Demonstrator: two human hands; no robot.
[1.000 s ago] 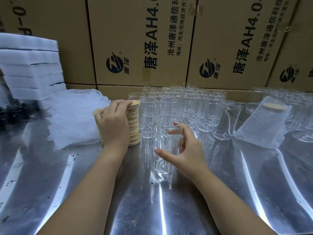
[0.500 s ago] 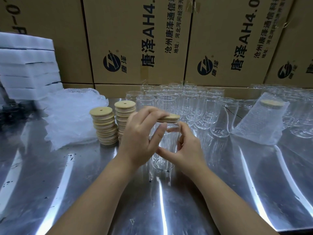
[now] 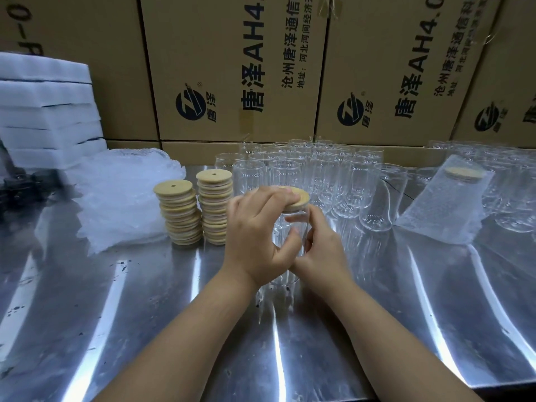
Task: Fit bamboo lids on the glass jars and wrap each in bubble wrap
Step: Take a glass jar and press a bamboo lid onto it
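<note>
A clear glass jar (image 3: 285,236) stands upright on the steel table (image 3: 145,314) in front of me. On its mouth sits a round bamboo lid (image 3: 298,200), and my left hand (image 3: 258,236) lies over it with fingers curled on the lid's top and the thumb against the glass. My right hand (image 3: 322,250) grips the jar's body from the right. Two stacks of bamboo lids (image 3: 197,210) stand just left of the jar. A heap of bubble wrap (image 3: 121,195) lies further left. One lidded jar in bubble wrap (image 3: 446,207) leans at the right.
Several open glass jars (image 3: 319,175) crowd the table behind my hands, and more stand at the far right (image 3: 516,192). White foam sheets (image 3: 46,111) are piled at the back left. Printed cardboard boxes (image 3: 232,68) wall off the back.
My left hand left the lid stacks with one lid, carried it right to the jar and now presses it onto the mouth. My right hand stayed on the jar.
</note>
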